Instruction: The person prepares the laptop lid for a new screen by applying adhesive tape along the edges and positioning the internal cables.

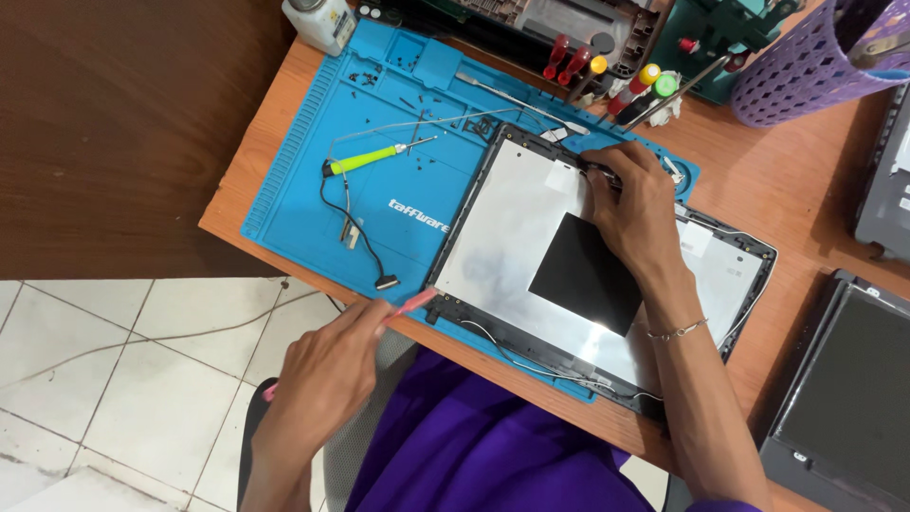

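Silver laptop lid panel (512, 237) lies inner side up, partly on blue mat (313, 180), partly on wooden worktop (787, 180); black square patch (588, 273) near its middle. Right hand (635, 204) rests on panel's far edge, fingertips pinched at frame near top corner; whether anything is in grip, cannot tell. Left hand (327, 374) at near edge, grip closed on thin pink pry tool (408, 305), tip touching panel's near-left corner. Yellow-green screwdriver (365, 159) and loose black cable (355, 232) on mat, apart from panel. Purple basket (806, 76) far right.
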